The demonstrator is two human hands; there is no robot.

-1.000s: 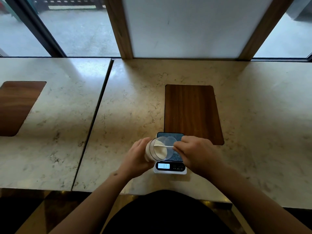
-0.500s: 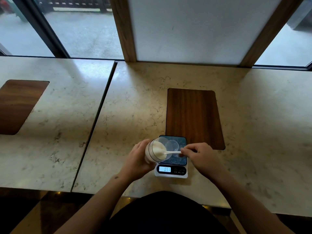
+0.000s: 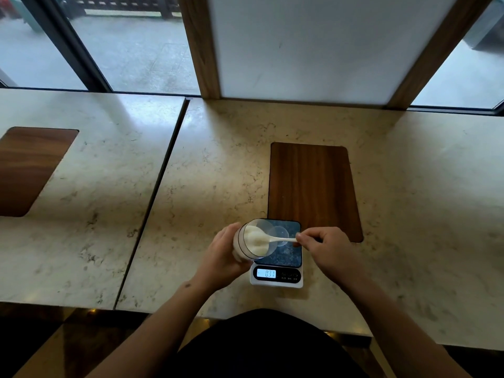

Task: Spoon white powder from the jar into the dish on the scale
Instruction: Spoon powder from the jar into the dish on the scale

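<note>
My left hand (image 3: 222, 255) grips a clear jar (image 3: 252, 240) tipped on its side, mouth facing right over the scale's left edge, white powder showing inside. My right hand (image 3: 324, 245) pinches the handle of a white spoon (image 3: 282, 240) whose bowl reaches into the jar mouth. A small clear dish (image 3: 281, 232) sits on the dark platform of the scale (image 3: 289, 256), under the spoon handle. The scale's lit display (image 3: 266, 273) faces me.
A dark wooden inlay (image 3: 313, 186) lies in the marble counter just behind the scale. A second wooden inlay (image 3: 30, 167) is at the far left, past a seam between slabs. Window frames and a white panel stand behind.
My right hand has drawn back to the right, off the scale platform, sliding the spoon outward so the dish shows. The jar stays tipped in my left hand.
</note>
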